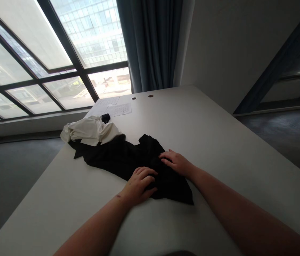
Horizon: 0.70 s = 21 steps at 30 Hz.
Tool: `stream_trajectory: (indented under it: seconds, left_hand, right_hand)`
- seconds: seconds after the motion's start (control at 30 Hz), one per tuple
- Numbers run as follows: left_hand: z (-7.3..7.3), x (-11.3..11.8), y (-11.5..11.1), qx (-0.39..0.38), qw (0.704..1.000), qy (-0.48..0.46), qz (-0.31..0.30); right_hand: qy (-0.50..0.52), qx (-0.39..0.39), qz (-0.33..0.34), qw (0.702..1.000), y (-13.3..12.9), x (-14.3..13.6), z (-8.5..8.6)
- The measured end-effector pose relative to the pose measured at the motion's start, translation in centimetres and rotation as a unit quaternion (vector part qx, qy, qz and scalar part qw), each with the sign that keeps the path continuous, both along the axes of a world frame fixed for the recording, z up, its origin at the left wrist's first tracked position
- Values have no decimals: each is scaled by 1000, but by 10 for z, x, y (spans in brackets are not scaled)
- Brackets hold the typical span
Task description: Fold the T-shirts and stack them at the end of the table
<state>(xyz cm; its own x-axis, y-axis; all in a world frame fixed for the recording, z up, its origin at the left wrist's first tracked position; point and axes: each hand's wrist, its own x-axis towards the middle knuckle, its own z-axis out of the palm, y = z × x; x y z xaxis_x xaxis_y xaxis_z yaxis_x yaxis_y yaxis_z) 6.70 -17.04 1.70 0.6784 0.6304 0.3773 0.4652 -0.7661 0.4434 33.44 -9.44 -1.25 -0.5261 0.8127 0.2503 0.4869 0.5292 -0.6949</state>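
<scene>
A black cloth garment [128, 153] lies spread and somewhat rumpled across the middle of the white table [227, 170]. My left hand [140, 185] rests on its near edge, fingers apart and slightly bent. On the garment's right side lies my right hand [175, 162], with its fingers spread over the fabric. Neither hand grips the cloth. A crumpled white cloth [91, 129] sits at the garment's far left end, partly over it. Beside the white cloth is a small black piece [105, 118], whose kind I cannot make out.
Papers with writing [118, 109] lie at the table's far left corner. Two round holes [134, 98] are near the far edge. Beyond stand a large window [96, 28] and a blue-grey curtain [152, 46], with a wall to the right.
</scene>
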Motion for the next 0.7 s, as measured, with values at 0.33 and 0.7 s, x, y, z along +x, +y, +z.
stream_trajectory:
  seconds: [0.33, 0.7]
  left_hand:
    - [-6, -52, 33, -63, 906, -195, 370]
    - [-29, -104, 72, -31, 858, -159, 487]
  right_hand:
    - [-15, 42, -9, 999, -8, -4, 13]
    - [-21, 50, 56, 997, -11, -2, 12]
